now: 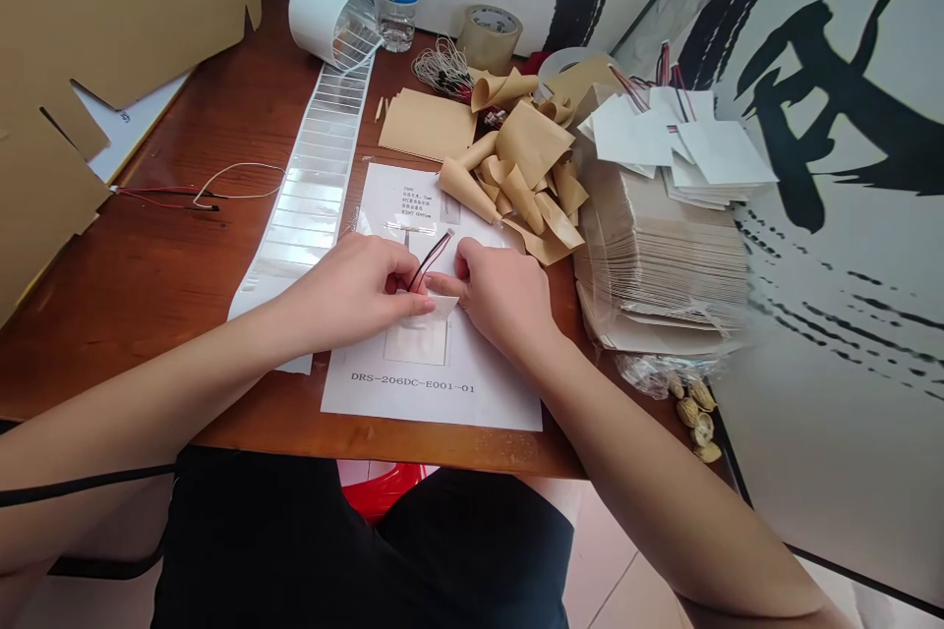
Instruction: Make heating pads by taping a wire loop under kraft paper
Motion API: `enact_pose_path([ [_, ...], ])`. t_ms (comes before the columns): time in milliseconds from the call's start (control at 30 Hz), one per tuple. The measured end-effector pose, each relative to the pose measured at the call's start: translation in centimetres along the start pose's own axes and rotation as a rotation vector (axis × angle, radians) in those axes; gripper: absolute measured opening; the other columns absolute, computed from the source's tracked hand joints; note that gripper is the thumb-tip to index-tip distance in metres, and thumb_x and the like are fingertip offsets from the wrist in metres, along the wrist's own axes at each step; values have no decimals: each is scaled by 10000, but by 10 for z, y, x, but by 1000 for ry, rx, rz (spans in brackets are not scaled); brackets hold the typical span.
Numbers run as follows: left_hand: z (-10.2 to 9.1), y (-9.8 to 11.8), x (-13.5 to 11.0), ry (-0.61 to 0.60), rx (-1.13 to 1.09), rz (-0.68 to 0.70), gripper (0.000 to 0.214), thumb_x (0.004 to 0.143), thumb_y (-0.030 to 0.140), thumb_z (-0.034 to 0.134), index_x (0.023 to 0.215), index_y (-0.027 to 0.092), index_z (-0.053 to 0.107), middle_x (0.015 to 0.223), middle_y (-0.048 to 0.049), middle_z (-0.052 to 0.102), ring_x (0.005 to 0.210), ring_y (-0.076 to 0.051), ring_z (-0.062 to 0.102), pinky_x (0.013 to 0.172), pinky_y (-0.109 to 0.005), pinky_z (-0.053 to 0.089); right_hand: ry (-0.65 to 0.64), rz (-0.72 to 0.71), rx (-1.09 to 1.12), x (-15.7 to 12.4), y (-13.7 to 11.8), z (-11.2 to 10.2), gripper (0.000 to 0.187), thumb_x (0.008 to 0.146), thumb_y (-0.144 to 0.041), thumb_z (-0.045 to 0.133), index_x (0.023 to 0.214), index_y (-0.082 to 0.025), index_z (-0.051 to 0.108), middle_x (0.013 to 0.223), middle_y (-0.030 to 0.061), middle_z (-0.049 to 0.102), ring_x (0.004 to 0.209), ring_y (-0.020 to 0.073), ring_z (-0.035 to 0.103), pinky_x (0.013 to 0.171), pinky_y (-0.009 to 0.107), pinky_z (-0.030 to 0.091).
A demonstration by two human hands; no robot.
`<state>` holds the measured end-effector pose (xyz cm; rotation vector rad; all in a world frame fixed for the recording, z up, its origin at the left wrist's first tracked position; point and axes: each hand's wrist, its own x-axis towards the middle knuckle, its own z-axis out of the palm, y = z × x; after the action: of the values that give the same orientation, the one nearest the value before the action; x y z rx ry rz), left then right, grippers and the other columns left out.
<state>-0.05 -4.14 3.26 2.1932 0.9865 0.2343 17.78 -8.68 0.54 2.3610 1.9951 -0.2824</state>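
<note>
Over a printed sheet (pixel 369 339), my left hand (pixel 361 285) pinches a small white square piece (pixel 441 308) between thumb and fingertips. Thin black and red wires (pixel 430 260) rise from the left fingertips and end in a small connector. Opposite it, my right hand (pixel 508 290) is closed with curled fingers. Its index fingertip meets the left fingertips beside the wires, and whatever lies within its grip is hidden. The sheet carries a square outline and the print "DRS-206DC-E001-01".
A strip of clear labels (pixel 314 172) unrolls from a white roll (pixel 317 15) on the left. Curled brown paper pieces (pixel 531 142) lie behind my right hand. At right stands a stack of brown sheets (pixel 664 251) topped by white wired squares (pixel 634 133). A cardboard box (pixel 118 29) flanks the left.
</note>
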Motion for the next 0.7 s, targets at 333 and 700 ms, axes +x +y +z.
enact_pose_path([
  [333,-4,7,-5,-62,-42,-29,249,799,402,687,677,187,659,719,-17,688,703,-174,604,630,-301,401,14,-24,2,1,2,3,498,960,-679,475,963,-212,649,867,110,737,771,265,637,545,317,221],
  [700,-6,3,-5,-126,-168,7,278,789,447,693,662,201,668,766,-16,707,743,-179,625,656,-302,445,-19,-16,24,-1,-1,-3,484,963,-655,507,1039,-200,655,891,94,742,801,254,642,545,312,226],
])
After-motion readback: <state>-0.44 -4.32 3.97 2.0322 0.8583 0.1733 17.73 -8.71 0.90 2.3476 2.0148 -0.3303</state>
